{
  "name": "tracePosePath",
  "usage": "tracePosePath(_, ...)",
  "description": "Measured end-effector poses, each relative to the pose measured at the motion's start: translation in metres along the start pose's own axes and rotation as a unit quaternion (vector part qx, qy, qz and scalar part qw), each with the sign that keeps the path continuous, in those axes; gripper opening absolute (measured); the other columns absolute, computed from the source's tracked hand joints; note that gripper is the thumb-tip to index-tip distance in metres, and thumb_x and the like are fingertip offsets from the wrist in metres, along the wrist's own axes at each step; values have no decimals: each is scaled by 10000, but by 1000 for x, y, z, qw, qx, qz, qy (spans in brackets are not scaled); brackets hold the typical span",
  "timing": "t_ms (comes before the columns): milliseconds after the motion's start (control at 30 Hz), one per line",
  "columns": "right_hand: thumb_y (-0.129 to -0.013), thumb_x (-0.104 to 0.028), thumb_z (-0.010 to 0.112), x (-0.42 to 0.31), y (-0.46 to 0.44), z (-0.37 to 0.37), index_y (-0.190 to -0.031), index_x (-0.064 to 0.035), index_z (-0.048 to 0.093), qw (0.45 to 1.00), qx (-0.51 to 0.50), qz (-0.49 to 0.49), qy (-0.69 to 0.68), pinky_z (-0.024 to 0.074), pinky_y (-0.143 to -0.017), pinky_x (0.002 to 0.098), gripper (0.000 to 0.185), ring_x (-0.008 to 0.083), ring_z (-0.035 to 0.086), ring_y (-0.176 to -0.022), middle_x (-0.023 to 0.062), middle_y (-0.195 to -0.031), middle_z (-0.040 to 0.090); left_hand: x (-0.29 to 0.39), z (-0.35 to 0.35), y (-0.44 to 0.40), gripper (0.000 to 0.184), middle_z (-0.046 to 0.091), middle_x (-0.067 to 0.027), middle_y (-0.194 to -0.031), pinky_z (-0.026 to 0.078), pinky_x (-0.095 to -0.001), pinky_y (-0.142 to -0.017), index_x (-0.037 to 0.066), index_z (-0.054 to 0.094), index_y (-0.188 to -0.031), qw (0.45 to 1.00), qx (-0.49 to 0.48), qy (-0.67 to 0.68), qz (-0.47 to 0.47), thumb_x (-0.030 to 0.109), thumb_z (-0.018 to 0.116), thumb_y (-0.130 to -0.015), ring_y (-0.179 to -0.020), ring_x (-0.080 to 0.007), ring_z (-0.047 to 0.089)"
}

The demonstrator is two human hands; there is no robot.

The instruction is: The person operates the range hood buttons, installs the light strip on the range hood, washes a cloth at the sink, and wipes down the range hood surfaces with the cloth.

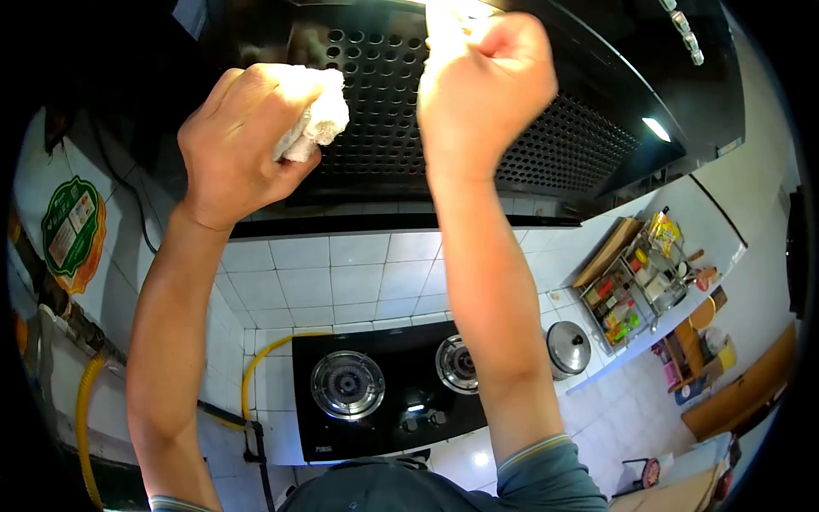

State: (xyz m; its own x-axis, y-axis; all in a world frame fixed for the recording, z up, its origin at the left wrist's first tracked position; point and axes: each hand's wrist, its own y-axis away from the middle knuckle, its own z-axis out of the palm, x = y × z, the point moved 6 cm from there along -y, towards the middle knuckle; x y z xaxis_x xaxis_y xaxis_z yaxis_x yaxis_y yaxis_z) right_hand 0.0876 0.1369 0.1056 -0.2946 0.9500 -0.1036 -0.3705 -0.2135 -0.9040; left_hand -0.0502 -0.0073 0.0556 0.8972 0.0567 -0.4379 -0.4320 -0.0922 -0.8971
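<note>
Well, the left hand (239, 141) is clenched around a crumpled white cloth (326, 111), which bulges out on the fist's right side. That rough, lumpy wad slants from near left to far right, against the view of the range hood's perforated black panel (384, 141); whether they touch, I can't tell. Farther right, the right hand (490, 85) is curled, but glare hides what it grips. Below sits a glossy 2-burner gas stove (408, 375).
</note>
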Motion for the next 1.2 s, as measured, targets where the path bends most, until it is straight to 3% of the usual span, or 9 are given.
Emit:
tracePosePath(33,-830,5,817,7,1,-3,-687,-83,438,990,15,86,-108,448,-481,222,414,58,555,-536,21,-615,572,-1,0,2,509,726,-107,-1058,553,-361,-807,70,714,-1085,1000,-19,6,-8,19,782,-584,-924,-289,700)
tracePosePath(400,-874,-14,791,21,-7,-18,-684,-95,405,1000,-21,-3,19,374,-484,189,438,4,429,-501,-45,-578,481,1,1,0,467,711,-100,-1046,565,-360,-807,72,711,-1068,1000,-6,-7,-6,16,780,-609,-901,-292,690)
tracePosePath(500,-879,-29,782,12,-9,-21,-683,-68,428,1000,-30,-1,-3,375,-489,235,407,69,404,-486,-20,-549,452,4,-1,-3,451,687,-45,-986,557,-295,-656,126,724,-1052,1000,19,-15,20,65,777,-608,-774,-221,649)
tracePosePath(600,-874,-20,781,5,-8,-25,-688,-69,446,999,-30,-44,1,397,-496,236,386,73,430,-486,-20,-554,473,3,0,1,481,709,-102,-1064,564,-364,-816,73,704,-1086,1000,-18,0,-22,6,770,-615,-921,-299,686)
tracePosePath(800,-893,55,694,-1,3,-31,-1020,-28,687,993,-116,-25,-28,404,-549,183,152,8,511,-583,-26,-686,620,8,-2,-4,503,702,-99,-1073,561,-368,-822,80,695,-1111,998,-31,9,-45,4,761,-618,-932,-303,679)
tracePosePath(900,-895,59,590,0,13,-32,-940,-30,733,977,-208,21,-42,370,-542,187,174,8,472,-585,-49,-678,574,10,-4,-8,494,699,-106,-1069,558,-373,-824,75,691,-1110,996,-41,23,-72,4,753,-626,-929,-315,676)
tracePosePath(1067,-944,-112,628,-8,30,-31,-932,-66,725,943,-305,131,42,525,-655,387,108,295,687,-707,129,-821,707,16,-11,-15,429,687,-111,-1032,559,-373,-788,74,677,-1068,990,-14,83,-114,56,732,-643,-898,-315,671)
tracePosePath(1133,-931,-81,670,-14,35,-30,-987,-23,733,941,-328,79,31,524,-657,283,102,136,669,-704,70,-772,704,22,-12,-12,402,682,-149,-1086,535,-365,-856,24,652,-1129,983,-42,120,-134,14,640,-728,-953,-307,680)
tracePosePath(1200,-851,-60,779,-21,42,-35,-878,-17,770,933,-345,104,4,532,-650,285,51,137,676,-703,81,-796,726,30,-12,-13,391,678,-153,-1084,534,-364,-854,18,646,-1122,983,-50,121,-132,14,638,-731,-950,-306,677)
